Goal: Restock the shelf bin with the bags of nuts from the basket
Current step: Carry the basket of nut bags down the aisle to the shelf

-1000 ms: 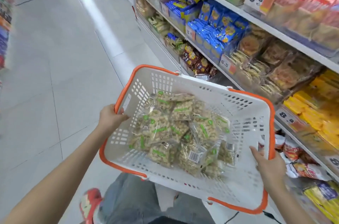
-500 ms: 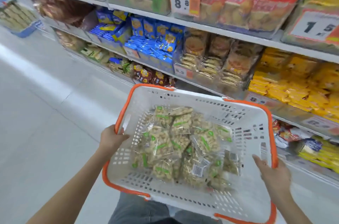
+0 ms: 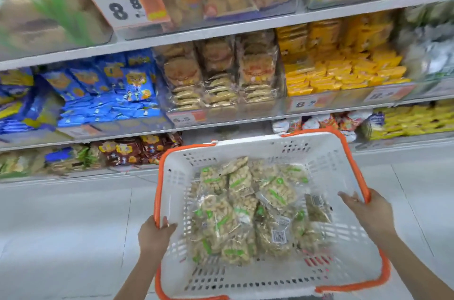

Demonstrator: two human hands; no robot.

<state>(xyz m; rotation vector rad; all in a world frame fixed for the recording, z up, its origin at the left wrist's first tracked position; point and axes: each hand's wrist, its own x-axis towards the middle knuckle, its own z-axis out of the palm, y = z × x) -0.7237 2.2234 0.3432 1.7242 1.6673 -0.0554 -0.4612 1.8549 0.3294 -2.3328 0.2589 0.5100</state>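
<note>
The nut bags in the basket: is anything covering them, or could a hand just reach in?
Nothing covers the nut bags; the basket is open-topped. But the left hand and right hand both grip its rim.

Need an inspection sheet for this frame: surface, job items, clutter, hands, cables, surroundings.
Surface: grey tiled floor, blurred by motion.
Job's things: white basket with orange rim, held over the floor; clear bags of nuts piled inside, none taken out yet. Target bin cannot be told.
Clutter: nothing seen.
Hands: left hand grips the basket's left rim; right hand holds the right rim.
Cables: nothing seen.
Surroundings: shelves with blue packets, yellow packets and price tags.
</note>
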